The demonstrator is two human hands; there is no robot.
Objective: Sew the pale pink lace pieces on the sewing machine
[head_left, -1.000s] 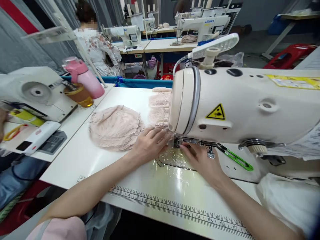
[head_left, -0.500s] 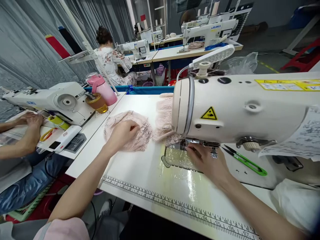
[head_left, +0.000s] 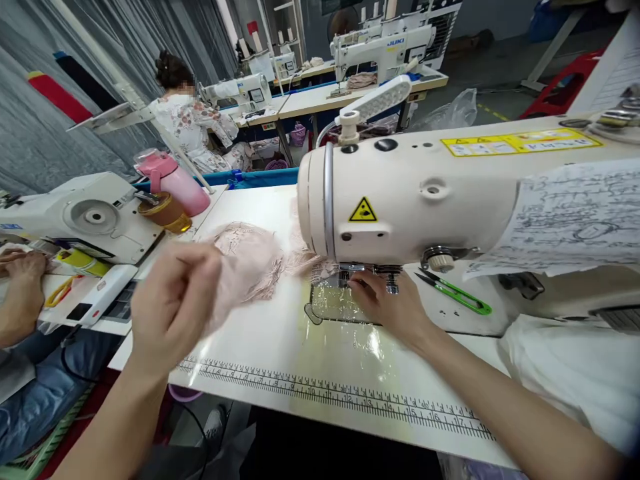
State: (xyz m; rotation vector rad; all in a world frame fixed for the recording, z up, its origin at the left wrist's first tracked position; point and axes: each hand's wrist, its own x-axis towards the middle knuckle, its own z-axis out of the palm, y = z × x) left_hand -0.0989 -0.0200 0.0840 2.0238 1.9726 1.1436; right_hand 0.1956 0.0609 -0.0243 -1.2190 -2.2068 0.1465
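Note:
My left hand [head_left: 173, 303] is raised above the table's near left, fingers pinched on a piece of pale pink lace fabric [head_left: 235, 280] that trails back toward the pile of pink lace [head_left: 250, 250] on the white table [head_left: 280, 347]. The hand is smeared by motion. My right hand [head_left: 387, 303] rests under the head of the white sewing machine [head_left: 425, 193], fingertips at the presser foot [head_left: 350, 273] on the shiny needle plate. I cannot tell whether those fingers hold anything.
Green thread snips [head_left: 457, 293] lie on the machine bed to the right. A printed ruler [head_left: 340, 400] runs along the table's front edge. A pink bottle [head_left: 175, 183] and a second machine [head_left: 85, 217] stand left, where another person's hands [head_left: 20, 280] work. Another person [head_left: 190, 127] sews behind.
My left hand left the needle area, reached the lace pile, then lifted a piece of it toward me and to the left. The right hand stayed at the presser foot.

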